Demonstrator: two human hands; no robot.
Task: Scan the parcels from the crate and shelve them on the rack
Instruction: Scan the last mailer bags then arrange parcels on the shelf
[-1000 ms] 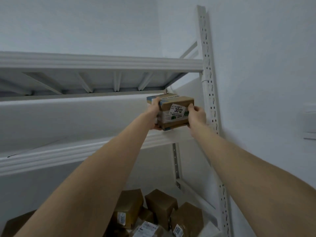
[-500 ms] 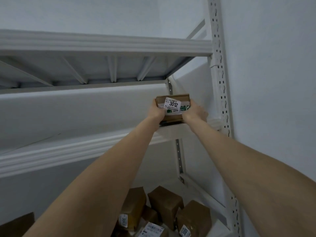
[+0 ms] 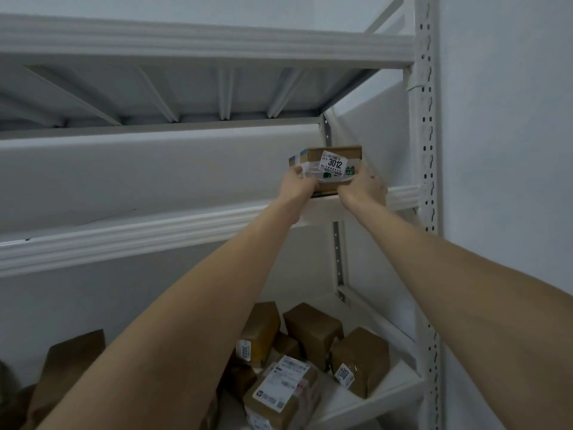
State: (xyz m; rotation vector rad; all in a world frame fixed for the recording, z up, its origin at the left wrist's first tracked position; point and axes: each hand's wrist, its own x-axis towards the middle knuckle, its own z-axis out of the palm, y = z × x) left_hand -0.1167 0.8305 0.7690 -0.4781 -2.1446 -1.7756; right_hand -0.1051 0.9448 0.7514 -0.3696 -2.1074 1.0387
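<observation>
While its label numbered 3012 is facing outward, presumably so that it can be read from the aisle, one parcel (image 3: pixel 338 155) is sitting at the right-hand end of the middle shelf (image 3: pixel 155 231), its low edge at the front lip. Whether it is bearing fully there is not showing.

Two grips are attending it. The left grip (image 3: pixel 297 184) is curling round its left end and the right grip (image 3: pixel 364 184) is clasping its right end, likely for squaring it into the corner by the upright post (image 3: pixel 429 150).

One upper shelf (image 3: pixel 186 45) is hanging above.

On the lower shelf (image 3: pixel 372 405) at least six further parcels (image 3: pixel 313 333) are lying heaped, two showing number labels (3003, 3005) and one a large shipping label.
</observation>
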